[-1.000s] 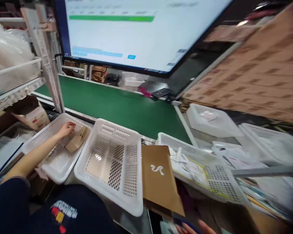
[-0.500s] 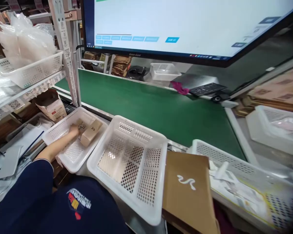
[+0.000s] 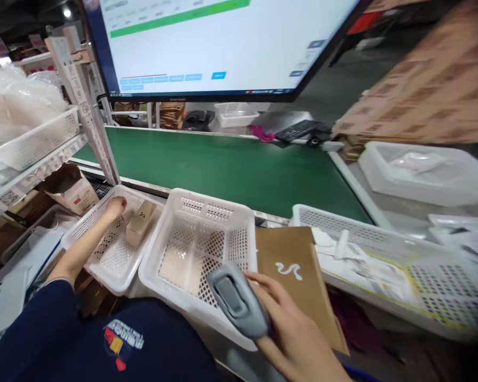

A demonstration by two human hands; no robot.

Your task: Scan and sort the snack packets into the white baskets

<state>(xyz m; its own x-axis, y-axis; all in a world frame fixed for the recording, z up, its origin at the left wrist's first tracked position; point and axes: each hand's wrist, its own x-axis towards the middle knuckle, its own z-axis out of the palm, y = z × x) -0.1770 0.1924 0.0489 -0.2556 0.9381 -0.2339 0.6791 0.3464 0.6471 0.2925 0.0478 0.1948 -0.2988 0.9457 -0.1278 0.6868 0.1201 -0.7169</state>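
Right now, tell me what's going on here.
One person is working with both hands. The right hand holds a grey handheld barcode scanner above the near part of the middle white basket. The left hand is in the left white basket, near a small cardboard box; whether it grips anything is unclear. A brown carton with a white squiggle sits just right of the middle basket.

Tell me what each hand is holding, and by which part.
The right hand holds a gray handheld scanner, gripped just below its broad head. The left hand is curled; whether it holds anything cannot be told.
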